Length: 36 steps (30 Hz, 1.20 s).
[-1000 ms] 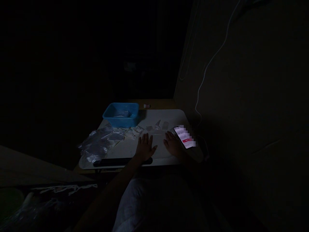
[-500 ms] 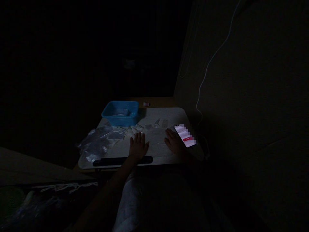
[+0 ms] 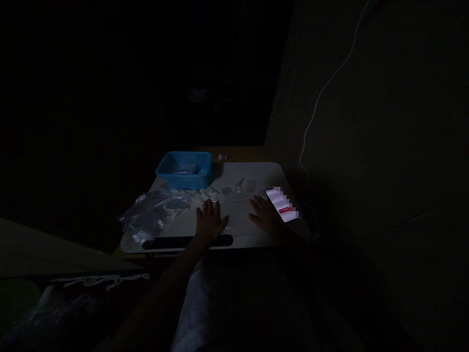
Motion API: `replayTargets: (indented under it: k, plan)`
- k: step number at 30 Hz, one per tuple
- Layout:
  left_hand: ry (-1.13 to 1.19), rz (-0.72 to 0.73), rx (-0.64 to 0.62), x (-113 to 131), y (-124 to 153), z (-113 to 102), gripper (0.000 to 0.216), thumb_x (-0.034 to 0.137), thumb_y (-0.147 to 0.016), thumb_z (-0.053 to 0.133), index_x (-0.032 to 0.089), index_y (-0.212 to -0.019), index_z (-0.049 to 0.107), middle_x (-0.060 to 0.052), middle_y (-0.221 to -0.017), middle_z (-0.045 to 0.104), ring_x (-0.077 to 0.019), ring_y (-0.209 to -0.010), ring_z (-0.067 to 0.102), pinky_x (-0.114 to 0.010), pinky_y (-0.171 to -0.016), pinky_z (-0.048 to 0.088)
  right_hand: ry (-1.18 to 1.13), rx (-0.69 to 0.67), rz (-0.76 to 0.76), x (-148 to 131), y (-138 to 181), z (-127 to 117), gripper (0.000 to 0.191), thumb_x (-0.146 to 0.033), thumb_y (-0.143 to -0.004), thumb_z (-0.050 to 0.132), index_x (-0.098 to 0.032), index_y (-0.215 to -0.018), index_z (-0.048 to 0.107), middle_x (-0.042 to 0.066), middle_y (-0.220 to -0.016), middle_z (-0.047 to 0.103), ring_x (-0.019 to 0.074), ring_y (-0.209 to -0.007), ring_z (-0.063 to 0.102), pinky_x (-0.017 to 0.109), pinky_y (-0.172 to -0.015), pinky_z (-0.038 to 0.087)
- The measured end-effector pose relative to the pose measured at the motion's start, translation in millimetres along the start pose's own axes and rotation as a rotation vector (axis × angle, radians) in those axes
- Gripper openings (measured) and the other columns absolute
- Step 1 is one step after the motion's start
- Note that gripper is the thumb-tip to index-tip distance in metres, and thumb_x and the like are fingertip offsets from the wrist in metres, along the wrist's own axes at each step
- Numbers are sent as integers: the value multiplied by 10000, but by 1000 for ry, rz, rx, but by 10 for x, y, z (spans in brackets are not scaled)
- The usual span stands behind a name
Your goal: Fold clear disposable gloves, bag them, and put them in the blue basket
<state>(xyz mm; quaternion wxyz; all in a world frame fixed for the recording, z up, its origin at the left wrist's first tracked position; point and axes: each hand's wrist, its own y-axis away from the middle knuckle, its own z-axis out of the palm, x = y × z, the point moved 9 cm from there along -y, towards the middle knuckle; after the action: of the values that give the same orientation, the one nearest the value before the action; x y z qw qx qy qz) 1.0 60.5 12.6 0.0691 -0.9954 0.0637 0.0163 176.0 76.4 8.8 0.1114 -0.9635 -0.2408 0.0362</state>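
Palm down on the small white table (image 3: 242, 234), my left hand (image 3: 209, 220) lies flat with its fingers spread and holds nothing. My right hand (image 3: 263, 215) also rests open on the tabletop, just left of a lit phone (image 3: 282, 205). Beyond my hands lie small clear plastic pieces (image 3: 239, 185), too dim to name. Crumpled clear plastic bags (image 3: 146, 217) spread over the table's left side. A blue plastic basket (image 3: 186, 182) stands at the back left, with something clear inside it.
A dark strip (image 3: 168, 242) runs along the table's front edge, partly under my left wrist. Behind the table is a small white-and-red container (image 3: 223, 157). A white cable (image 3: 311, 115) hangs down the right wall. The room is very dark.
The view has shifted very slightly. My left thumb looks spread a little further from the fingers; both hands otherwise stay in place.
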Motion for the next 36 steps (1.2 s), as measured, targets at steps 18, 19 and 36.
replayTargets:
  k: [18,19,36]
  plan:
    - [3,-2,26,4,5,21,773,615,-809,279,72,-1359,264,-263,-1400,234,-361,-1311,178,-544,-997,164,-15,51,90,-319,31,-23,565,-450,-887,268,-105,-1325,361,116,-1398,331,249,-1303,253,445,-1059,158]
    - [5,-7,20,2,3,27,793,630,-800,276,67,-1359,263,-267,-1401,227,-363,-1312,173,-546,-997,161,-9,52,103,-285,54,-34,567,-456,-886,270,-110,-1325,362,114,-1398,332,251,-1302,256,448,-1056,162]
    - [48,119,-22,-49,43,73,934,742,-673,368,131,-1370,256,-241,-1420,203,-380,-1318,127,-560,-1005,129,10,40,121,-213,87,-27,571,-474,-872,298,-134,-1327,359,113,-1402,327,263,-1300,254,471,-1036,189]
